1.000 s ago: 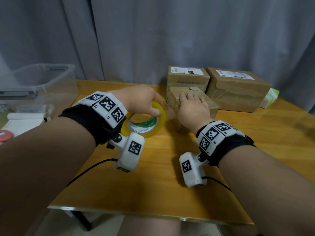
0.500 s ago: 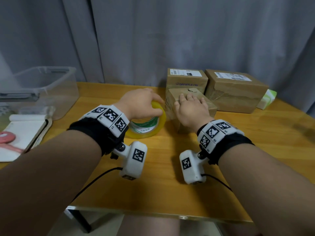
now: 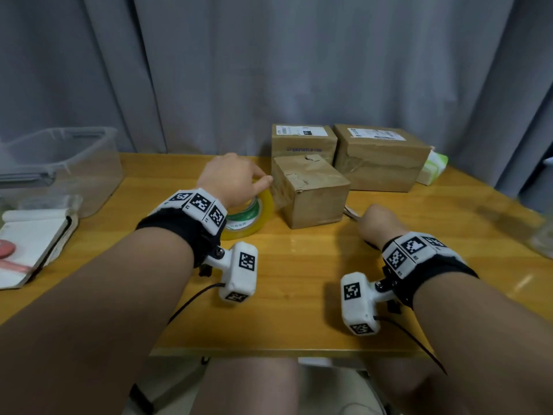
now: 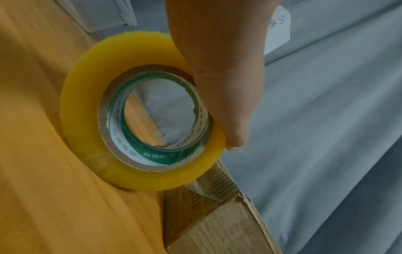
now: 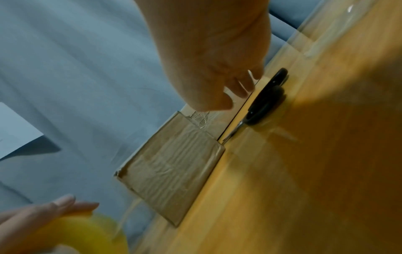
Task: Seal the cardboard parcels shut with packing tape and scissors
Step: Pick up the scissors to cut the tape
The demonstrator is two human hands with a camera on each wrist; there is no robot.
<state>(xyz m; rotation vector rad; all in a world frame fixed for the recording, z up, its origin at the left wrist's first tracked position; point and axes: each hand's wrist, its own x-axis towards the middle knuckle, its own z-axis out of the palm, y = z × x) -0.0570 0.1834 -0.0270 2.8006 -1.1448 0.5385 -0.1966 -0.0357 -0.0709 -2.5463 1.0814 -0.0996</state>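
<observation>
My left hand [image 3: 236,181] grips the yellow packing tape roll [image 3: 263,211], which stands on edge on the table against the left side of a small cardboard box [image 3: 311,190]. In the left wrist view the thumb [image 4: 219,86] lies across the roll's [image 4: 87,106] face. A clear strip of tape runs from the roll onto the box's [image 5: 174,163] side. My right hand [image 3: 381,224] hovers right of the box, over black-handled scissors [image 5: 265,103] lying on the table. Its fingers [image 5: 239,86] point down near the handles and hold nothing.
Two larger taped parcels [image 3: 302,142] [image 3: 380,157] stand behind the small box, with a green-white pack [image 3: 434,167] beside them. A clear plastic bin [image 3: 59,163] and an open notebook [image 3: 30,235] are at the left. Grey curtains hang behind the wooden table [image 3: 284,280].
My right hand has come off the small box's top and moved right and down to the scissors. My left hand still holds the tape roll against the box.
</observation>
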